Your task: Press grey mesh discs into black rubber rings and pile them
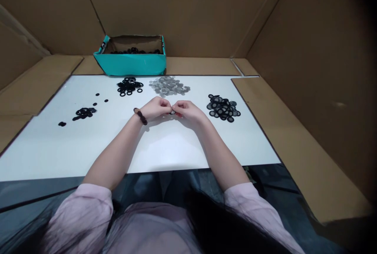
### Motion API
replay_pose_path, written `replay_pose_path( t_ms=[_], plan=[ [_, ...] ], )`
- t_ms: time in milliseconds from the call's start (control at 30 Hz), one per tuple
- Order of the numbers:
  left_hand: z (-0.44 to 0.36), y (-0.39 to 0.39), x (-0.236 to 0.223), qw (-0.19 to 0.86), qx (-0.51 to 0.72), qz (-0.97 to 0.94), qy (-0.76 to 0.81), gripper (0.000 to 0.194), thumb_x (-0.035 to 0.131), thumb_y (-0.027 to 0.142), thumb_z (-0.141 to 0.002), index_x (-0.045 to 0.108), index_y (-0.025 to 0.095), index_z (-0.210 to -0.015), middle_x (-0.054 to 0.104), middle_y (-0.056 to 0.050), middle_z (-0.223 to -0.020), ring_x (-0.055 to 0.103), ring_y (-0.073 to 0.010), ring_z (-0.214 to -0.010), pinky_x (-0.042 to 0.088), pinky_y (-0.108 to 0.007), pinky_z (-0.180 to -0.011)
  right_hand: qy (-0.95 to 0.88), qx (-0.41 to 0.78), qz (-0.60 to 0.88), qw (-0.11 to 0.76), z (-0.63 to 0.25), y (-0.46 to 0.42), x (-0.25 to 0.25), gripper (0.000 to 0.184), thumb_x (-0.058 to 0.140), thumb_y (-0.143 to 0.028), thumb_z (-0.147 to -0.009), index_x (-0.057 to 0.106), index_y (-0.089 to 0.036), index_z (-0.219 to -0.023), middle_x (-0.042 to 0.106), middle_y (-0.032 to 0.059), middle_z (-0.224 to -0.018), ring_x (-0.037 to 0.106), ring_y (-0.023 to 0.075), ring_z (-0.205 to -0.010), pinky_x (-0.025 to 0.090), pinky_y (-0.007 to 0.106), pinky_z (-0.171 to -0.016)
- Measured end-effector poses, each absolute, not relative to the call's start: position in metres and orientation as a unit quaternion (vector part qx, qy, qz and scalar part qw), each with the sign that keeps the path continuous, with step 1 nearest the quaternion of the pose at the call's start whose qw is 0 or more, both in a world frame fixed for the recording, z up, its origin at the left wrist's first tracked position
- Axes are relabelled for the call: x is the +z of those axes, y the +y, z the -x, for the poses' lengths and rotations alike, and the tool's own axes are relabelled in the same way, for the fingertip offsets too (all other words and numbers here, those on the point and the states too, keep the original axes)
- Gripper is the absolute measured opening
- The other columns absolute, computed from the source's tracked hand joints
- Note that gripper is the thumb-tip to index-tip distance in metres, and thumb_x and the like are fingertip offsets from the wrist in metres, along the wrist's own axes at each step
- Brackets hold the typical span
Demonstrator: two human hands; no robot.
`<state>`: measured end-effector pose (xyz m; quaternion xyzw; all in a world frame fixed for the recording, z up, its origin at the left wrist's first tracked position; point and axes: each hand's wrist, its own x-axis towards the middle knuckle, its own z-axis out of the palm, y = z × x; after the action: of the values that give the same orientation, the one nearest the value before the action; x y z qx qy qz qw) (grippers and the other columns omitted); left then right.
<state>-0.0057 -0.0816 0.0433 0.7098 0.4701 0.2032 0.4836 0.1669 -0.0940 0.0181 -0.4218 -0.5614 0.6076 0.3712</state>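
Over the middle of the white table, my left hand (156, 108) and my right hand (187, 109) meet, both closed in a pinch. Between their fingertips is a small black ring with a pale disc (172, 113), mostly covered by the fingers. Just beyond the hands lies a pile of translucent grey discs (169, 86). Behind and left of my left hand is a heap of black rings (129, 85). To the right of my right hand sits a pile of black rings with grey centres (223, 107).
A turquoise box (132, 64) holding many black rings stands at the back left. More black pieces (84, 113) lie scattered on the left of the white table (165, 151). Cardboard walls (188, 14) enclose the back and both sides.
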Motion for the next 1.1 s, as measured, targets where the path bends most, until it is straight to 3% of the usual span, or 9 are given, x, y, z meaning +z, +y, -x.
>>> replay_pose_path(
  t_ms=[167, 400, 733, 933, 1100],
  plan=[
    [0.000, -0.082, 0.036, 0.452, 0.257, -0.698, 0.493, 0.012, 0.052, 0.027, -0.067, 0.056, 0.016, -0.067, 0.050, 0.003, -0.055, 0.045, -0.0095, -0.049, 0.033, -0.022, -0.048, -0.558, 0.592, 0.441, 0.379, -0.174, -0.090, 0.017, 0.029, 0.076, -0.035, -0.068, 0.057, -0.015, -0.060, 0.051, -0.0018, -0.050, 0.043, 0.0075, -0.049, 0.034, 0.023, -0.050],
    [-0.007, -0.084, 0.032, 0.405, 0.310, -0.693, 0.509, 0.010, 0.050, 0.024, -0.068, 0.050, 0.017, -0.062, 0.051, 0.002, -0.060, 0.045, -0.0100, -0.057, 0.035, -0.023, -0.055, -0.492, 0.623, 0.437, 0.423, -0.166, -0.093, 0.013, 0.024, 0.074, -0.029, -0.071, 0.056, -0.016, -0.062, 0.056, -0.0004, -0.053, 0.048, 0.0082, -0.048, 0.041, 0.024, -0.052],
    [0.006, -0.084, 0.048, 0.482, 0.161, -0.740, 0.440, 0.015, 0.056, 0.028, -0.069, 0.061, 0.014, -0.069, 0.062, -0.002, -0.066, 0.050, -0.0109, -0.059, 0.037, -0.022, -0.055, -0.477, 0.693, 0.429, 0.328, -0.170, -0.101, 0.019, 0.021, 0.068, -0.019, -0.075, 0.055, -0.014, -0.060, 0.050, -0.0013, -0.044, 0.044, 0.0068, -0.042, 0.033, 0.021, -0.046],
    [0.002, -0.087, 0.048, 0.483, 0.163, -0.723, 0.467, 0.015, 0.052, 0.027, -0.074, 0.056, 0.015, -0.065, 0.048, 0.001, -0.054, 0.039, -0.0087, -0.049, 0.027, -0.022, -0.047, -0.516, 0.632, 0.464, 0.345, -0.167, -0.097, 0.017, 0.027, 0.063, -0.024, -0.082, 0.052, -0.015, -0.058, 0.048, -0.0021, -0.046, 0.041, 0.0067, -0.043, 0.031, 0.022, -0.046],
    [-0.007, -0.089, 0.037, 0.417, 0.213, -0.737, 0.488, 0.019, 0.046, 0.029, -0.080, 0.048, 0.018, -0.064, 0.048, 0.001, -0.059, 0.042, -0.0110, -0.054, 0.031, -0.023, -0.050, -0.584, 0.559, 0.463, 0.365, -0.167, -0.092, 0.014, 0.034, 0.062, -0.029, -0.083, 0.046, -0.018, -0.056, 0.043, -0.0040, -0.048, 0.038, 0.0070, -0.047, 0.029, 0.022, -0.049]
  ],
)
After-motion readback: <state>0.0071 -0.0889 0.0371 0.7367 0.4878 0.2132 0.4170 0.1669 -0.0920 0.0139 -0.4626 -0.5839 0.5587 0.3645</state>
